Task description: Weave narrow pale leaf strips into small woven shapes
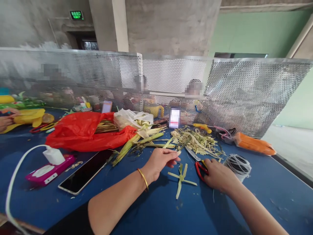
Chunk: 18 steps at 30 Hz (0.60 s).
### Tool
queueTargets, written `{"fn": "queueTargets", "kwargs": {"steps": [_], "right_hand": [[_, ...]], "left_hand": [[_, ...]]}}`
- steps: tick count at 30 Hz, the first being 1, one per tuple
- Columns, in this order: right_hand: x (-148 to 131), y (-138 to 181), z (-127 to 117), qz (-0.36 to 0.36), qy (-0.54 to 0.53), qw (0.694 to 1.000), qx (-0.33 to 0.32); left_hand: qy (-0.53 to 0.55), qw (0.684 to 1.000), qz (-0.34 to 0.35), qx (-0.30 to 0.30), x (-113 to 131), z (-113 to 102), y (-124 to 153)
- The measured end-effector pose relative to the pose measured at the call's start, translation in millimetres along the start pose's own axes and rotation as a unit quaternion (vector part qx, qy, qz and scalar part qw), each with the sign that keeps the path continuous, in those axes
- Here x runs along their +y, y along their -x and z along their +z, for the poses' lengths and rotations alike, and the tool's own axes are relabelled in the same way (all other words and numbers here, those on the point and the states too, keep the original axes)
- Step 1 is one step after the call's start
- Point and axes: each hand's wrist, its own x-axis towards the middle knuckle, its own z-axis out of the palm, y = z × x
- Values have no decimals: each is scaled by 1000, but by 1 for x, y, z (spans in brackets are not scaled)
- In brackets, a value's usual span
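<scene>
My left hand (164, 160) pinches a pale green strip of leaf (168, 143) between thumb and fingertips, above the middle of the table. My right hand (216, 174) is closed on the red and yellow handles of the scissors (195, 156), whose blades point at a heap of scraps. Between my hands, a small cross-shaped piece of woven leaf strips (181, 178) lies flat on the blue table. Shredded leaf scraps (199, 142) are piled just beyond the scissors. Long stalks of leaf (132, 145) lie left of the heap.
A red plastic bag (73, 130), a black phone (85, 173) and a magenta power strip (50, 171) lie on the left. A spool of grey cord (237, 164) stands by my right wrist, an orange packet (255, 143) behind it. A perforated metal screen (171, 75) borders the back; people sit beyond.
</scene>
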Motion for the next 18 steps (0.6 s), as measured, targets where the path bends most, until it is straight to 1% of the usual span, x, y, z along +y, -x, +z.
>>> {"fn": "queueTargets", "kwargs": {"steps": [1,4,8,10,12,13,14,16,18], "right_hand": [[2,-2,3,1,8,1000,-13],[6,-9,8,2,9,1000,-24],[8,-14,4,-2,-37,999,-39],[8,-13,0,-1,-73,997,-31],[6,-11,-4,-11,-136,991,-1],[4,-9,-6,-25,-186,982,18],[1,-8,-7,-47,-246,967,36],[-6,-5,-9,-98,-374,920,60],[-14,-3,-8,-140,-462,874,60]], "left_hand": [[14,1000,-10,2,0,0,-1],[45,998,-29,11,0,-2,-3],[75,996,-33,30,0,-5,-7],[87,995,-30,39,1,-8,-9],[96,994,-29,45,3,-10,-10],[100,993,-30,46,4,-11,-11],[102,993,-31,48,5,-12,-11],[104,993,-33,49,6,-14,-12],[104,993,-33,51,7,-14,-12]]}}
